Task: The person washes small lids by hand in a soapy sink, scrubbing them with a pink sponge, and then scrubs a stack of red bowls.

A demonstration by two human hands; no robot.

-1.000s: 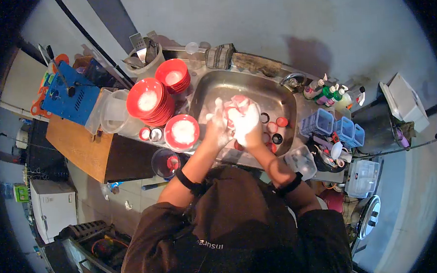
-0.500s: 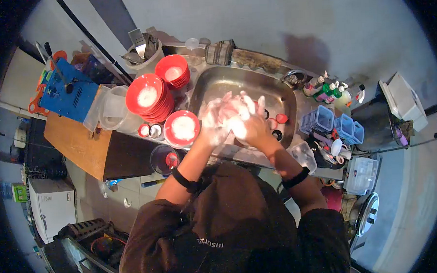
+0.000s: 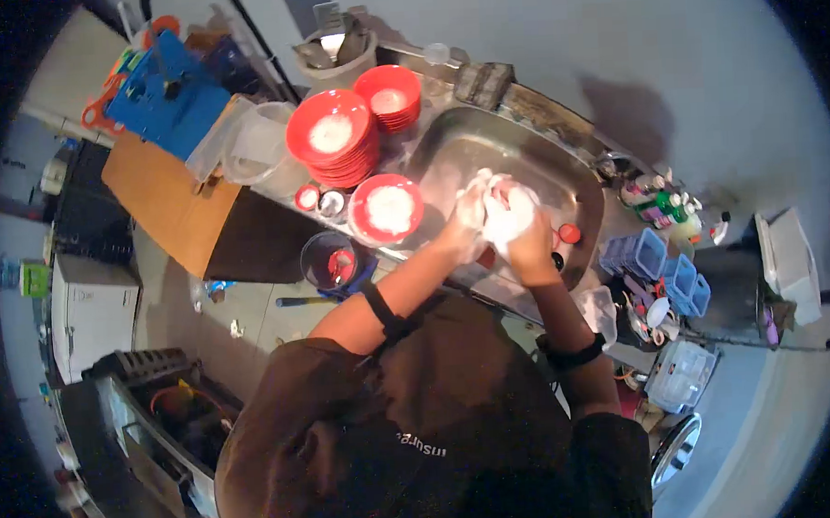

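Observation:
Over the metal sink (image 3: 520, 129), my left hand (image 3: 469, 215) and my right hand (image 3: 522, 236) are pressed together, both covered in thick white foam. Their fingers are curled against each other, and the foam hides whatever may be between them. A small red round piece (image 3: 569, 234) lies in the sink to the right of my right hand. On the counter left of my left hand stands a red bowl (image 3: 387, 210) with foam in it. Behind it rise a tall stack of red bowls (image 3: 333, 138) and a second stack (image 3: 389, 98), both foamy on top.
Pump bottles (image 3: 663, 206) and blue plastic baskets (image 3: 639, 252) line the counter on the right. A bucket of utensils (image 3: 340, 68) is at the back left. Below the counter's left front stands a clear tub (image 3: 315, 263) with a red item inside. The faucet (image 3: 610, 164) is at the right rim.
The view has turned, so the sink and bowls appear further right. My hands have drawn closer together, with fingers that were spread now folded in.

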